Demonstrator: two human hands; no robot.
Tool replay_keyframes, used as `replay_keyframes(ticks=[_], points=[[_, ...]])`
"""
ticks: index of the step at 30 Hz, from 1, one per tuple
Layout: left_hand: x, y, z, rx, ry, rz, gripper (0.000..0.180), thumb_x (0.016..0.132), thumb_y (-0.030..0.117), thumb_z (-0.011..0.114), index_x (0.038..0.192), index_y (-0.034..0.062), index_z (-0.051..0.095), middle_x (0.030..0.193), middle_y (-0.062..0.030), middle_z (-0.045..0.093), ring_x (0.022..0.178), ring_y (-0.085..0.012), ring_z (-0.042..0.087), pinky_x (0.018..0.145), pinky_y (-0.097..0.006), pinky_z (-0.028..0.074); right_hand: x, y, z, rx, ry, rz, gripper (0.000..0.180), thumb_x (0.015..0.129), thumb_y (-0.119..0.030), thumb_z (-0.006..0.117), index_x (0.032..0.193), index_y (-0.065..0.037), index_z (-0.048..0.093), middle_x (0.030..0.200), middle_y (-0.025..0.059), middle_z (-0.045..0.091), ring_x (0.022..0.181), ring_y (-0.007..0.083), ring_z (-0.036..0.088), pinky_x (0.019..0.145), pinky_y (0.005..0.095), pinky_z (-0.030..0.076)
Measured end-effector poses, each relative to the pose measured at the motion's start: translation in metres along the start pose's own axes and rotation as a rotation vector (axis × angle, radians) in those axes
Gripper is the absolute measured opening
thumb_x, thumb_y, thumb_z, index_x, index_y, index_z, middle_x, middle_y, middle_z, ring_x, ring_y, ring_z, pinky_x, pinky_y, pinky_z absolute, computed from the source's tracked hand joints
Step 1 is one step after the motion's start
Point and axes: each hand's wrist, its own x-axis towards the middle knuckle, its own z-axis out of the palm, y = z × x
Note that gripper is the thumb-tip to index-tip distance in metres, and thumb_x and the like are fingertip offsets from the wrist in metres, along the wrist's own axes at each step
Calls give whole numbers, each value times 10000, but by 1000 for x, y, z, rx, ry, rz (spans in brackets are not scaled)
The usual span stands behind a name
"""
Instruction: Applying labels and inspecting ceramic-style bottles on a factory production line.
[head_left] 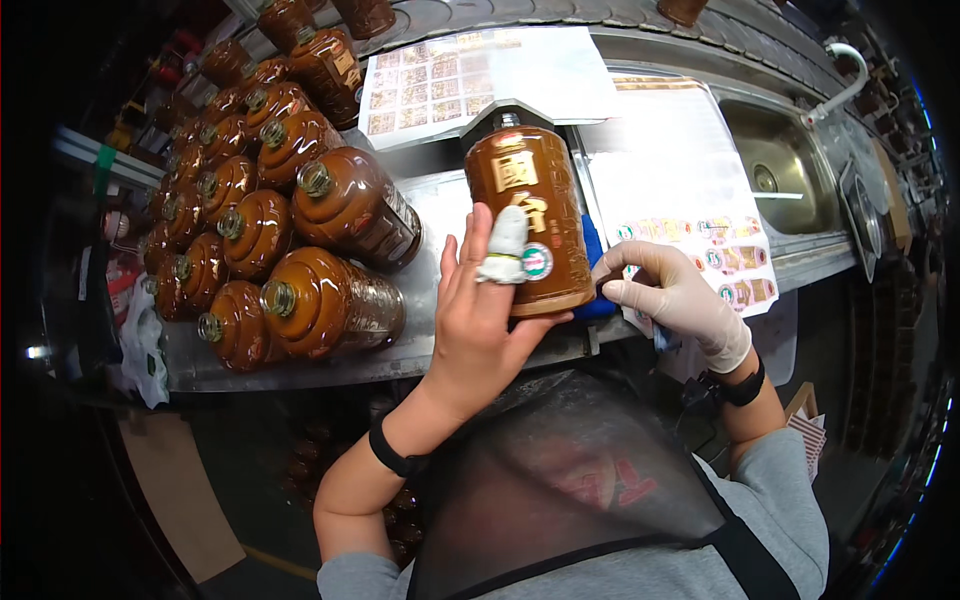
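Observation:
A brown glazed bottle (535,215) with gold characters lies on its back in a metal cradle (480,122), neck pointing away from me. A small round green-and-white decal (536,262) sits low on its front. My left hand (485,310) is bare, with a whitish wrap on one finger. Its fingers rest along the bottle's face beside the decal, and the thumb runs along the base. Just right of the base, my right hand (665,295) wears a pale glove. Thumb and forefinger are pinched together; whatever they hold is too small to make out. A blue cloth (592,270) shows beside the bottle.
Several similar brown bottles (355,205) crowd the left of the metal table. A printed sheet of small decals (440,85) lies behind the cradle, another decal sheet (680,160) to the right. Beyond it are a steel sink (775,165) and white tap (845,75). A slatted conveyor (560,12) runs along the back.

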Motion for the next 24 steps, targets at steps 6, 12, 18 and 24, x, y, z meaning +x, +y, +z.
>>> replay_keyframes(ticks=[6,12,18,24], points=[[-23,-9,-9,-127,-12,-43,880,742,191,870,1457,-65,426,1511,-305,410,1398,-413,433,1147,-459,337,-12,-8,3,22,50,14,147,891,-148,707,978,-30,693,818,-38,602,660,20,492,595,194,408],[-50,-6,-23,-34,-120,10,599,828,255,795,1301,-61,609,1522,-348,361,1386,-447,443,1168,-537,260,-20,-7,3,100,99,-132,93,903,-114,678,927,-24,679,814,-62,592,653,-3,463,583,184,380],[-44,-3,-22,15,-120,52,567,817,190,781,1308,-39,615,1526,-348,355,1382,-451,449,1167,-578,221,-17,-1,2,86,100,-90,96,903,-124,664,911,-31,688,791,-61,602,643,5,478,576,186,396],[-34,4,-23,57,-154,82,549,789,168,785,1300,22,647,1524,-355,348,1412,-449,403,1157,-622,197,-8,6,2,6,111,-67,106,891,-144,677,905,-41,697,771,-63,602,644,10,486,578,201,412]])
